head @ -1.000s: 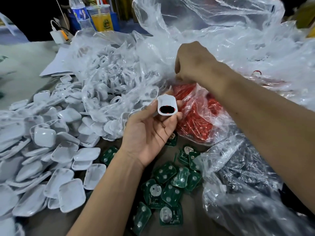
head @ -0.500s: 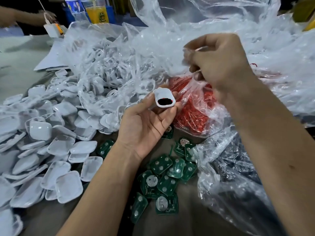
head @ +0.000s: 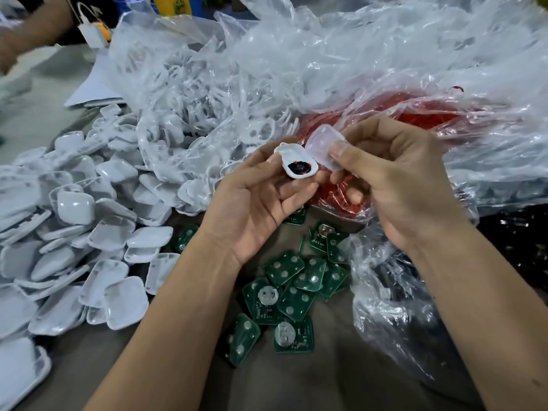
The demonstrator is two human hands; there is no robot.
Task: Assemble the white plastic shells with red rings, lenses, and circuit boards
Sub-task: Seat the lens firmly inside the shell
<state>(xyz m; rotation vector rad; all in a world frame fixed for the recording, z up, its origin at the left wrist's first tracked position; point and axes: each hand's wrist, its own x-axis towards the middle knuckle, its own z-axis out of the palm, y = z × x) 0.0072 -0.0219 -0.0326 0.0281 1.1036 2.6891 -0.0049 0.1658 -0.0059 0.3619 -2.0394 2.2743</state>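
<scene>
Holding the white shell (head: 296,164) in left hand (head: 252,209), right hand (head: 394,185) pinches a clear lens (head: 321,145) just beside it; seating it squarely looks next.

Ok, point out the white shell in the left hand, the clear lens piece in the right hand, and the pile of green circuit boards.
white shell (head: 296,164), head view, on its dark opening.
clear lens piece (head: 321,143), head view, on its flat face.
green circuit boards (head: 296,292), head view, on a board mid-pile.

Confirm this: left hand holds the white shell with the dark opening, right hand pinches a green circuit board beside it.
Not quite. The head view shows the right hand pinching a clear lens, not a green board. The left hand does hold the white shell.
</scene>
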